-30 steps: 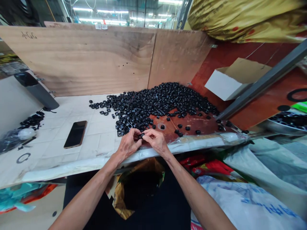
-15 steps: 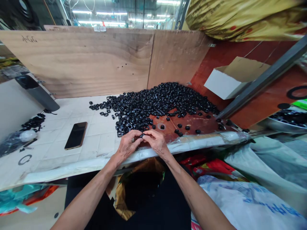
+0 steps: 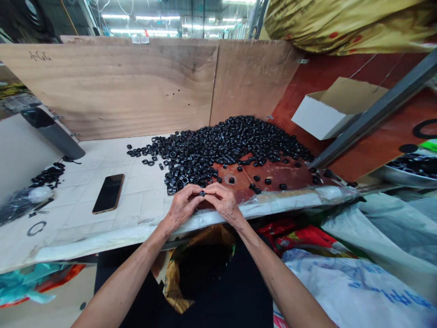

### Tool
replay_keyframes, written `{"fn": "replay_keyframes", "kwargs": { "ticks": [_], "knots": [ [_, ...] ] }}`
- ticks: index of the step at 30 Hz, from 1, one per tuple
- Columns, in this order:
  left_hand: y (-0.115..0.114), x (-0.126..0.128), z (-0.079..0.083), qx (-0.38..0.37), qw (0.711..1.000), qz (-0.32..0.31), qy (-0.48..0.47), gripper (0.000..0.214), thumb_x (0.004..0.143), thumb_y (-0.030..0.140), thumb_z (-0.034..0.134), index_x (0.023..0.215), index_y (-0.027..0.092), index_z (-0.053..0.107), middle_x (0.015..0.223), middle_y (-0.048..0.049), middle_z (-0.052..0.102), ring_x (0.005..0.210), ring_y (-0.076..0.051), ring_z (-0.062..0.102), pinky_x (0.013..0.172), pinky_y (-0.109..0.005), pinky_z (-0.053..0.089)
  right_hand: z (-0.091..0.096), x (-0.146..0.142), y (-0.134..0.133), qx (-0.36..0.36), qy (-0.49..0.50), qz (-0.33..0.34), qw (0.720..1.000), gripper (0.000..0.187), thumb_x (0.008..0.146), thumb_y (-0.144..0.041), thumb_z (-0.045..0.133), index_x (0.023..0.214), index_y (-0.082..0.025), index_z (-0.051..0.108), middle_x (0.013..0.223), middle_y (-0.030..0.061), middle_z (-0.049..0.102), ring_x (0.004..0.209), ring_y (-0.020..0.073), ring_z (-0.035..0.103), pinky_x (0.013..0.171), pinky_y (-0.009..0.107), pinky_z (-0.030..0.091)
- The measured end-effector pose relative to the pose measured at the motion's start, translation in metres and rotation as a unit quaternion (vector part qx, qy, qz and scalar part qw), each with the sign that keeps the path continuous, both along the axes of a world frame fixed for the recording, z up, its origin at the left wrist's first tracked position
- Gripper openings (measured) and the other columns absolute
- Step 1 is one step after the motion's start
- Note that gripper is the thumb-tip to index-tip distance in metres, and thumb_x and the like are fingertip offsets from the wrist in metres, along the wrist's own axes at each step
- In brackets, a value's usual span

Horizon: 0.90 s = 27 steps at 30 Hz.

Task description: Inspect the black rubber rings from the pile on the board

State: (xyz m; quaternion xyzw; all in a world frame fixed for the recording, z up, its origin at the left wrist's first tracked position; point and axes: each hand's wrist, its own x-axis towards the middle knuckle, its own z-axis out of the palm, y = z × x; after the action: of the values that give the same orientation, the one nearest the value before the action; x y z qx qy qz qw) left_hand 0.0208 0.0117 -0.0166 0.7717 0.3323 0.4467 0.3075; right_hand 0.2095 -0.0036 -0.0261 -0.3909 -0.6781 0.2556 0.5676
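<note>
My left hand (image 3: 184,205) and my right hand (image 3: 223,200) meet fingertip to fingertip above the table's front edge. Pinched between them is a small black part (image 3: 202,193), mostly covered by the fingers; it resembles the pieces piled behind. That pile of small black ring-shaped parts (image 3: 221,141) spreads just beyond my hands, over white sheeting and a reddish-brown board (image 3: 246,175). A few loose black pieces (image 3: 268,181) lie to the right of my right hand. Below my wrists, an open yellow-brown sack (image 3: 174,278) rests at my lap, its inside dark.
A phone (image 3: 108,193) lies left of my hands, near a flat grey ring (image 3: 36,228) and a bagged heap of black parts (image 3: 20,205). A plywood panel (image 3: 136,91) closes the back. To the right are a white box (image 3: 319,116), a slanted metal bar (image 3: 362,118) and sacks.
Both hands keep their place with fingertips together on the small black part. Only a slight shift of the fingers and of the camera shows.
</note>
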Motion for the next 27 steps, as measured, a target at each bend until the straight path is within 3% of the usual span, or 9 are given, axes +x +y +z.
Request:
{"fn": "replay_keyframes", "kwargs": {
  "ticks": [3, 6, 10, 13, 17, 21, 25, 27],
  "knots": [
    [0.001, 0.001, -0.004, -0.065, 0.997, 0.007, -0.028, 0.014, 0.09, 0.028, 0.069, 0.101, 0.02, 0.07, 0.103, -0.0056, 0.073, 0.095, -0.02, 0.068, 0.09, -0.034, 0.055, 0.002, 0.001, 0.0, -0.005, 0.009, 0.014, 1.0, 0.009, 0.087, -0.025, 0.07, 0.09, -0.023, 0.078, 0.098, 0.0066, 0.074, 0.093, 0.0216, 0.07, 0.087, 0.037, 0.056],
    [0.001, 0.003, -0.006, -0.114, 0.991, 0.017, -0.063, 0.016, 0.088, 0.028, 0.071, 0.101, 0.019, 0.07, 0.1, -0.0047, 0.074, 0.089, -0.019, 0.069, 0.085, -0.032, 0.056, 0.001, 0.0, 0.0, -0.035, 0.025, 0.011, 0.999, 0.012, 0.087, -0.03, 0.07, 0.092, -0.022, 0.078, 0.098, 0.0073, 0.073, 0.09, 0.0214, 0.07, 0.08, 0.034, 0.057],
    [0.0, 0.003, -0.004, -0.046, 0.998, 0.006, -0.044, 0.012, 0.091, 0.03, 0.07, 0.096, 0.02, 0.07, 0.101, -0.0052, 0.072, 0.094, -0.019, 0.068, 0.088, -0.033, 0.054, -0.001, -0.004, -0.001, -0.1, -0.013, -0.034, 0.994, 0.023, 0.091, -0.04, 0.064, 0.086, -0.02, 0.074, 0.071, 0.0015, 0.068, 0.058, 0.0146, 0.061, 0.058, 0.025, 0.049],
    [0.0, 0.003, -0.002, -0.019, 0.999, -0.005, -0.027, 0.011, 0.092, 0.03, 0.069, 0.096, 0.02, 0.07, 0.102, -0.0057, 0.071, 0.096, -0.019, 0.068, 0.09, -0.034, 0.054, 0.0, -0.006, -0.002, -0.078, -0.079, -0.086, 0.99, 0.038, 0.095, -0.043, 0.058, 0.066, -0.02, 0.066, 0.054, -0.0019, 0.056, 0.05, 0.0121, 0.05, 0.055, 0.024, 0.043],
    [0.001, 0.003, -0.005, -0.049, 0.997, 0.014, -0.051, 0.013, 0.093, 0.031, 0.068, 0.1, 0.02, 0.069, 0.103, -0.0054, 0.07, 0.096, -0.018, 0.067, 0.091, -0.034, 0.054, 0.003, -0.005, -0.006, -0.065, -0.054, -0.08, 0.993, 0.027, 0.093, -0.042, 0.059, 0.089, -0.018, 0.072, 0.061, -0.0023, 0.06, 0.052, 0.012, 0.051, 0.054, 0.024, 0.043],
    [0.001, 0.002, -0.007, -0.072, 0.995, 0.03, -0.058, 0.014, 0.092, 0.032, 0.068, 0.099, 0.02, 0.069, 0.105, -0.0058, 0.07, 0.096, -0.019, 0.066, 0.091, -0.034, 0.054, 0.006, -0.004, -0.01, -0.053, -0.094, -0.076, 0.991, 0.039, 0.093, -0.042, 0.06, 0.061, -0.02, 0.063, 0.052, -0.0022, 0.053, 0.05, 0.0118, 0.047, 0.054, 0.025, 0.042],
    [0.0, 0.003, -0.006, -0.076, 0.995, 0.025, -0.06, 0.013, 0.092, 0.031, 0.067, 0.099, 0.02, 0.07, 0.103, -0.0052, 0.07, 0.096, -0.018, 0.066, 0.091, -0.033, 0.054, 0.009, -0.004, -0.011, -0.051, -0.046, -0.055, 0.996, 0.02, 0.089, -0.038, 0.064, 0.085, -0.019, 0.071, 0.072, 0.0008, 0.066, 0.058, 0.0136, 0.056, 0.059, 0.026, 0.048],
    [-0.001, 0.003, -0.004, -0.084, 0.994, 0.022, -0.06, 0.013, 0.092, 0.031, 0.067, 0.099, 0.02, 0.07, 0.103, -0.0052, 0.071, 0.095, -0.018, 0.067, 0.091, -0.033, 0.054, 0.009, -0.003, -0.01, -0.057, -0.049, -0.051, 0.996, 0.019, 0.09, -0.037, 0.064, 0.084, -0.02, 0.071, 0.071, 0.0014, 0.067, 0.06, 0.0148, 0.058, 0.061, 0.027, 0.049]
  ]
}}
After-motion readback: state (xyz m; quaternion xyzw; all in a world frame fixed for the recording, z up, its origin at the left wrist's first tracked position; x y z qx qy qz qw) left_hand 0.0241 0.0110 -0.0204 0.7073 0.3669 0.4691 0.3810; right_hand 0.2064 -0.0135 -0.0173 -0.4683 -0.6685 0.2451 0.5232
